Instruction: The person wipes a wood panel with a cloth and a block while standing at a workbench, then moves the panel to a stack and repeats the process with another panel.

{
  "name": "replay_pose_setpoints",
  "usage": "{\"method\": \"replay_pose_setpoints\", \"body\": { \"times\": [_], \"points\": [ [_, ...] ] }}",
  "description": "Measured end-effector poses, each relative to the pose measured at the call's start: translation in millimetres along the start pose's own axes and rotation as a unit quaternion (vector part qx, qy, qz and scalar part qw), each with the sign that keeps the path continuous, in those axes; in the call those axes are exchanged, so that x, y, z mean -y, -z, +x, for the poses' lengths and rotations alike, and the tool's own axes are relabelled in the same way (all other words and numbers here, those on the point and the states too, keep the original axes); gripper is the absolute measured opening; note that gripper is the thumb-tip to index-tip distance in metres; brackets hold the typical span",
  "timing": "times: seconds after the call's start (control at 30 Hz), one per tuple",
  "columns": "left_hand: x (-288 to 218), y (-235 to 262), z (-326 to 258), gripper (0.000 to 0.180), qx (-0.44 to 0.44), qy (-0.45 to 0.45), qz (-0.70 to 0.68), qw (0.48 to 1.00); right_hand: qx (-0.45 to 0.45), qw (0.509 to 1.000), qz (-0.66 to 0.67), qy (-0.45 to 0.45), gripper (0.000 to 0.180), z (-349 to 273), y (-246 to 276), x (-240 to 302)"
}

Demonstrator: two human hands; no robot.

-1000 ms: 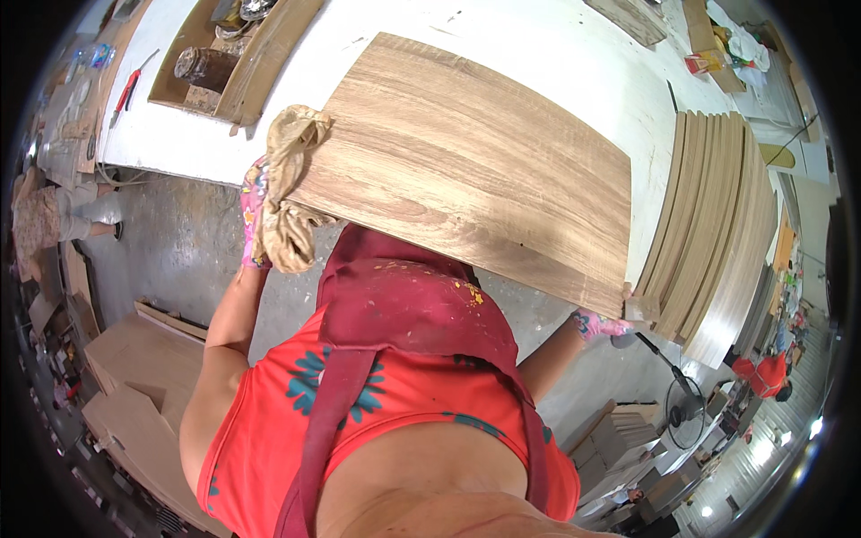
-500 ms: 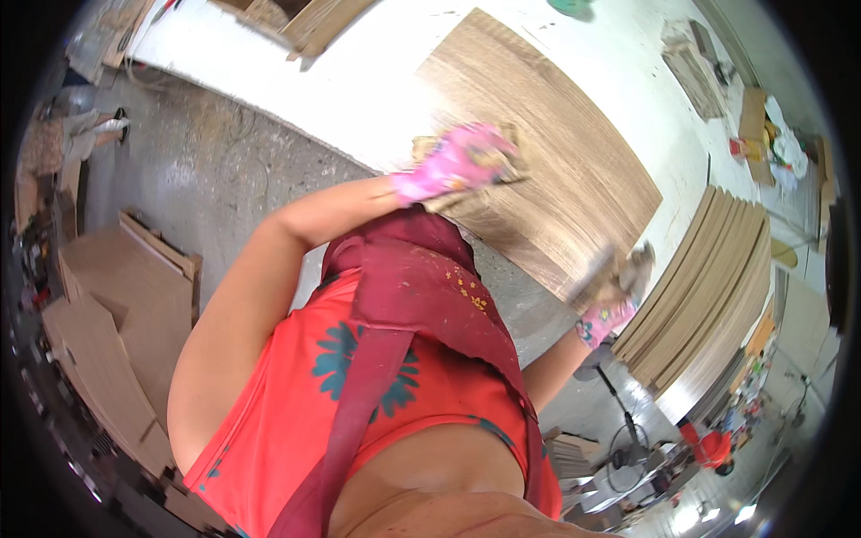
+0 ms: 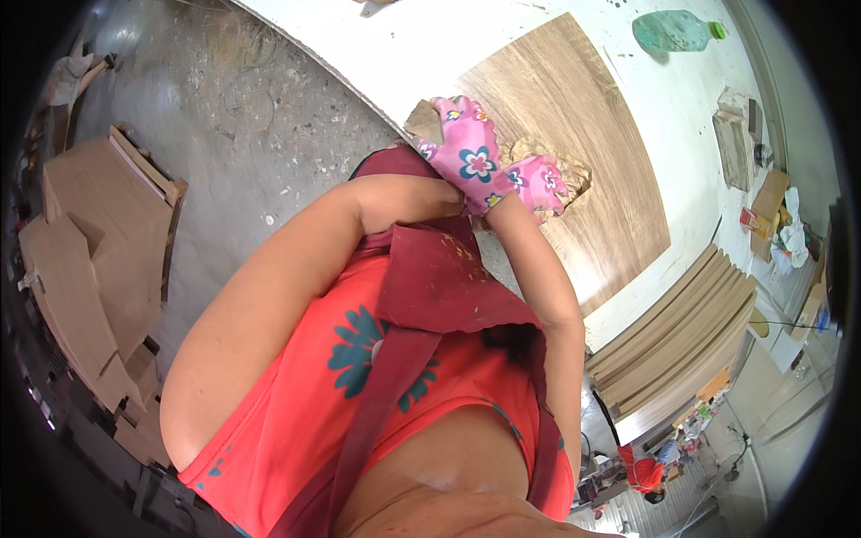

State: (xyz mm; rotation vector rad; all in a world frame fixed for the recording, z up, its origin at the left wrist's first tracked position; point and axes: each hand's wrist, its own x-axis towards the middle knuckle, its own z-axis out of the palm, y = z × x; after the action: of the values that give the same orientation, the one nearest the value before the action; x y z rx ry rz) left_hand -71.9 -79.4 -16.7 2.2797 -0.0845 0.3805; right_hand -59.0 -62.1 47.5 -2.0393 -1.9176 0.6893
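Observation:
A wood-grain panel (image 3: 583,134) lies flat on a white table (image 3: 421,45). Both of my hands wear pink flowered gloves and sit close together at the panel's near edge. My left hand (image 3: 462,148) is closed over a small tan pad (image 3: 421,119) at the panel's near corner. Just to its right, my right hand (image 3: 538,179) presses on a crumpled tan cloth (image 3: 567,172) lying on the panel. My red shirt and dark red apron fill the lower middle of the view.
A green plastic bottle (image 3: 673,31) lies on the table beyond the panel. Stacked curved boards (image 3: 682,332) stand at the right, with small clutter (image 3: 762,179) past them. Brown board offcuts (image 3: 90,251) are piled on the grey floor at the left. A person in red (image 3: 641,471) is far off at lower right.
The view has swung to the left. My hands, spread at opposite edges of the panel a second ago, have come together at its near corner.

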Motion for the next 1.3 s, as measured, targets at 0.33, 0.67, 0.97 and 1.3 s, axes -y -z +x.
{"method": "replay_pose_setpoints", "body": {
  "times": [0.33, 0.67, 0.97, 1.3],
  "points": [
    [0, -5, -4, 0.051, -0.021, -0.005, -0.066, 0.998, -0.019, 0.999, -0.042, 0.009, 0.048, 12, -16, 9],
    [3, -5, 18, 0.051, -0.005, -0.003, -0.06, 0.998, -0.088, 0.969, -0.024, -0.231, 0.055, 105, 79, -104],
    [9, -18, 17, 0.034, -0.04, -0.005, -0.073, 0.996, -0.133, 0.956, 0.019, -0.261, 0.061, 117, 79, -148],
    [4, -15, 6, 0.035, -0.076, -0.004, -0.174, 0.982, 0.071, 0.991, -0.067, 0.086, 0.041, 19, 11, -8]
  ]
}}
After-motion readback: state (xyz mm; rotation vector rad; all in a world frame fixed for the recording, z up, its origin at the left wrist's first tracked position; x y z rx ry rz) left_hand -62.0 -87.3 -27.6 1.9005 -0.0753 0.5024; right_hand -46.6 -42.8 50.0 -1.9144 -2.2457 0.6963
